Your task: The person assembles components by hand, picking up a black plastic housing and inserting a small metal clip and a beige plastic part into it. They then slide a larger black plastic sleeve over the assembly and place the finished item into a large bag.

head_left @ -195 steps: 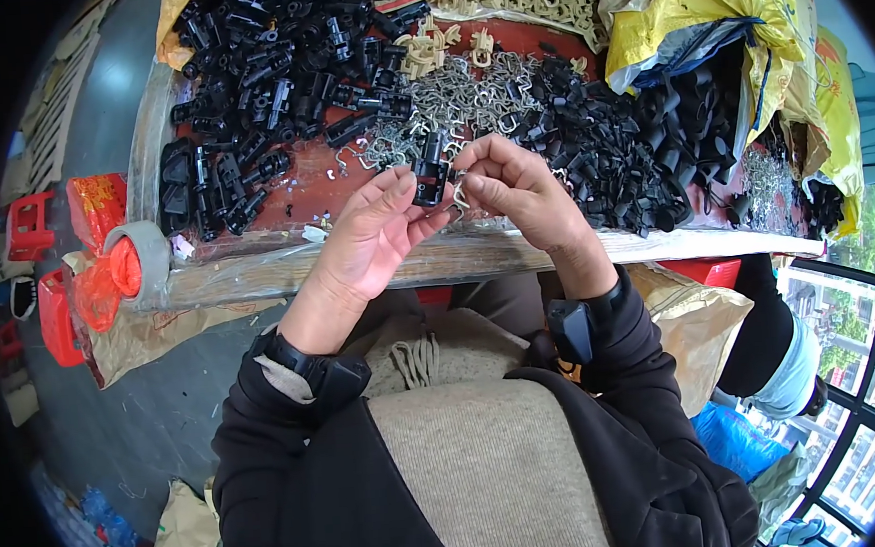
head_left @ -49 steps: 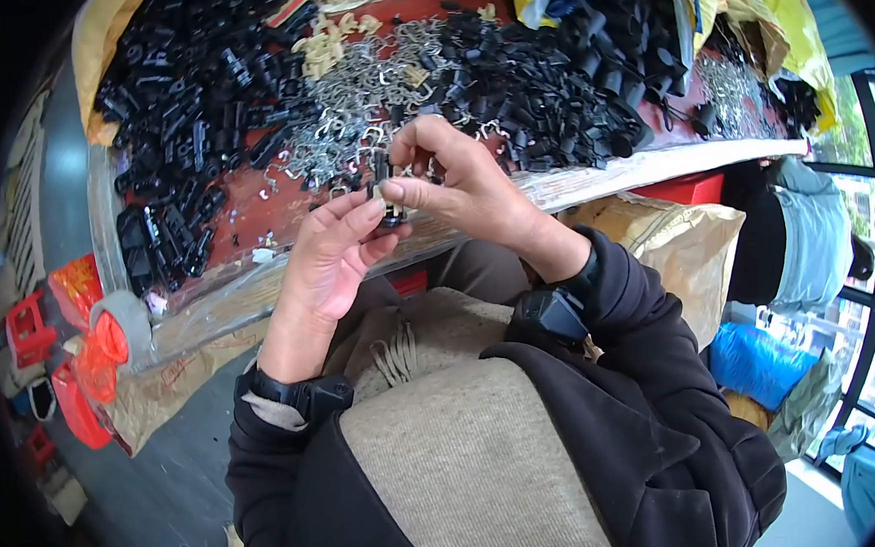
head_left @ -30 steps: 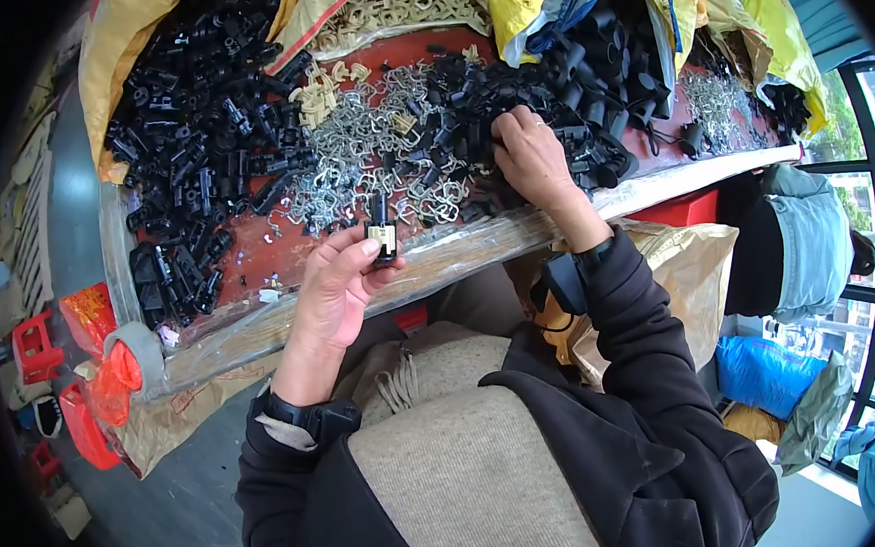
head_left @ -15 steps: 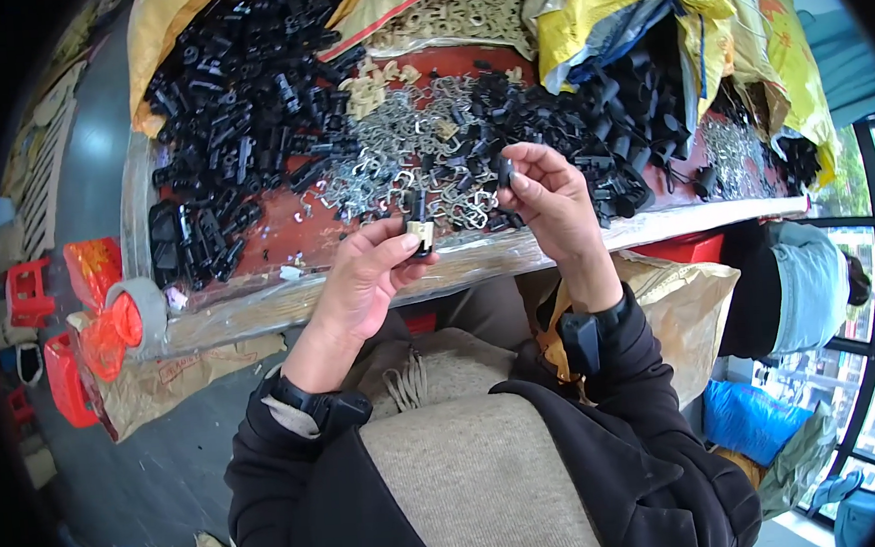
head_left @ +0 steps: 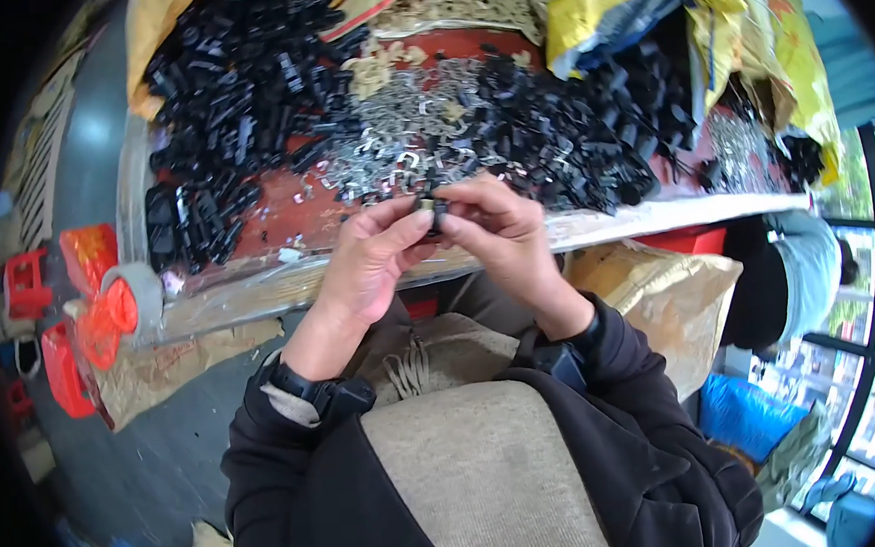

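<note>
A wood-rimmed red table [head_left: 289,214] spreads from ten o'clock to two.
Around the black-and-cream part [head_left: 427,204]: black heap [head_left: 238,115] at ten o'clock; left hand [head_left: 368,256] at eight, pinching the part; metal clips [head_left: 398,115] at twelve; right hand [head_left: 507,234] at four, pinching the same part; small black pieces [head_left: 580,149] at two.

The place looks like a small-parts workshop, shown by a wood-edged table [head_left: 249,306] heaped with loose black plastic pieces [head_left: 237,105], bent metal clips [head_left: 398,115] and beige parts [head_left: 471,3], a yellow sack [head_left: 632,6] lying among them, a red plastic stool [head_left: 27,284] on the grey floor [head_left: 198,449], and another person [head_left: 808,271] near large, black-framed windows [head_left: 856,293].
</note>
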Available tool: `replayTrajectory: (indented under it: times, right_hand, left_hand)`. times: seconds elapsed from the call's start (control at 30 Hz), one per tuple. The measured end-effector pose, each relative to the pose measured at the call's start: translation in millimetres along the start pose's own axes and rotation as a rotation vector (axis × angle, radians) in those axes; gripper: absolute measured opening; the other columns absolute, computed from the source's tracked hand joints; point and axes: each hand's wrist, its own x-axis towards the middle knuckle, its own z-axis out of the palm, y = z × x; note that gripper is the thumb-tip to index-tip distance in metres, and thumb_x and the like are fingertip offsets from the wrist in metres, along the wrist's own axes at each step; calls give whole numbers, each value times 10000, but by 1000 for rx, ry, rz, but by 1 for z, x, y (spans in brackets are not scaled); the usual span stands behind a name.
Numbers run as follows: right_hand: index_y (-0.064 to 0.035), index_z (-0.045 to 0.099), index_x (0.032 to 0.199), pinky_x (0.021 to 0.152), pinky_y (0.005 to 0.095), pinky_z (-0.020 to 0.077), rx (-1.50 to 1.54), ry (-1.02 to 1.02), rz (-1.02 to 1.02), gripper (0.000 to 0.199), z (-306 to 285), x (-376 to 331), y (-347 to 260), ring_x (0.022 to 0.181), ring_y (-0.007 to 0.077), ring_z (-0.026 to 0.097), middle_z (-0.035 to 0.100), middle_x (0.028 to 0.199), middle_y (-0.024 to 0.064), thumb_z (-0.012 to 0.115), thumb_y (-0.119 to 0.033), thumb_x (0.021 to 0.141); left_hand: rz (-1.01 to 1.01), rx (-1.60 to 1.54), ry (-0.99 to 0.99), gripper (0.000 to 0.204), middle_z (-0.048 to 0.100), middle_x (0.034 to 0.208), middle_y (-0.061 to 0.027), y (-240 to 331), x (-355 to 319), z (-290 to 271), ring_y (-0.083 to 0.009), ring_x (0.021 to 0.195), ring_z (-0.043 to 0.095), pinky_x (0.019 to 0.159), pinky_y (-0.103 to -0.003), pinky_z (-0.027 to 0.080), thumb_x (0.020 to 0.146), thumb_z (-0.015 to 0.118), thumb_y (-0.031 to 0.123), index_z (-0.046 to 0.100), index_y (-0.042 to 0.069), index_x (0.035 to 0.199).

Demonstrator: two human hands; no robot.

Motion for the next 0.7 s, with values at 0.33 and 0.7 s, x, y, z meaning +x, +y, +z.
replayTrajectory:
  times: [0.33,0.7]
  right_hand:
    - [-35,576,928,495,237,418,-657,28,-537,317,-16,-16,5,564,164,502,511,750,74,669,-39,625]
    - [-85,516,1007,662,304,436,-1596,282,-196,408,-184,-46,-18,812,258,517,480,975,101,535,53,623]
  left_hand:
    - [-76,136,-48,200,574,826,-48,-12,-2,8,-103,694,562,626,-229,483,805,525,151,540,1,936]
    - [-54,251,-102,230,578,770,-66,-17,14,-3,-105,647,560,566,-197,474,811,519,196,537,-10,910]
